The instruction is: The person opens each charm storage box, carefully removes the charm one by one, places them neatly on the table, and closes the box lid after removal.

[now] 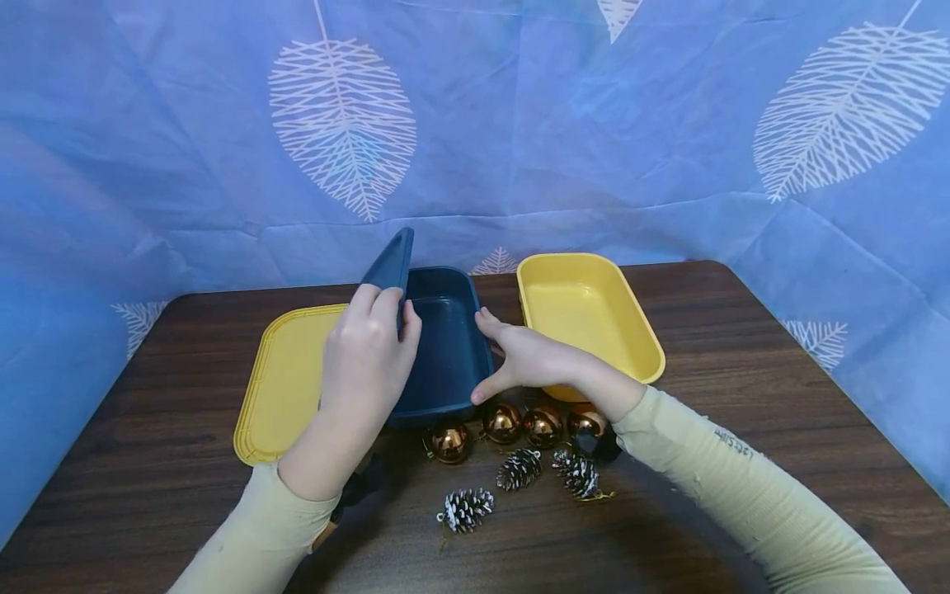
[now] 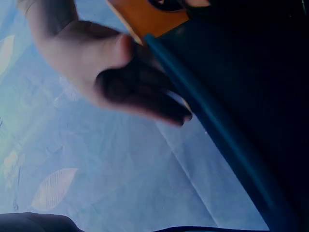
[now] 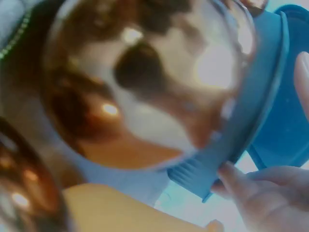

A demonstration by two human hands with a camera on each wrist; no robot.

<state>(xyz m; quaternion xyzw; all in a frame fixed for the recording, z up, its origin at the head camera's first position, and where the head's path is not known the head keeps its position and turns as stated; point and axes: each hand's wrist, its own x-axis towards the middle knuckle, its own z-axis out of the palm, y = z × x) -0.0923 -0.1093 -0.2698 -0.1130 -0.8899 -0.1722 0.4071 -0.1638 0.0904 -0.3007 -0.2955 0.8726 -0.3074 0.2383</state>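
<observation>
My left hand grips a dark blue lid, which stands tilted above the left side of a dark blue plastic box. The edge of that lid cuts across the left wrist view. At the box's right wall is my right hand, its thumb and fingers spread apart along the side. In the right wrist view, fingertips touch or nearly touch the box's outer wall. Within the box, the visible floor is bare; its left part is hidden behind the left hand and lid.
A yellow lid lies flat at the left, and an open yellow box stands at the right. Several shiny copper balls line up before the boxes. Three snow-tipped pine cones lie nearer me. A blue leaf-print cloth hangs behind the table.
</observation>
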